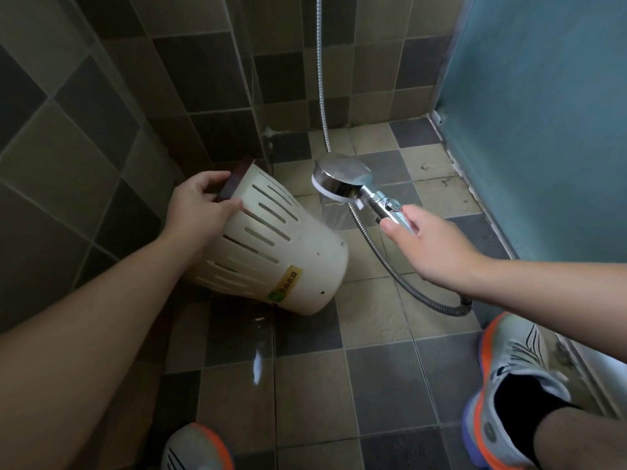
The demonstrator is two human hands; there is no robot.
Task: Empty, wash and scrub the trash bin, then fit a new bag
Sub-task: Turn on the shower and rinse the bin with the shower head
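The trash bin (271, 245) lies tipped over on the wet tiled floor (373, 368), its long axis running from the dark rim at upper left to the closed base at lower right, nearer the person. The left hand (196, 205) grips that rim, fingers curled over its edge. The right hand (427, 245) grips the handle of the shower head (339, 179), which hovers just right of the bin's rim end with water falling onto the floor beside the bin. The mouth faces away toward the wall, so the spray misses the inside. Judging from this, the rinse turns on the left hand swinging the mouth toward the shower head.
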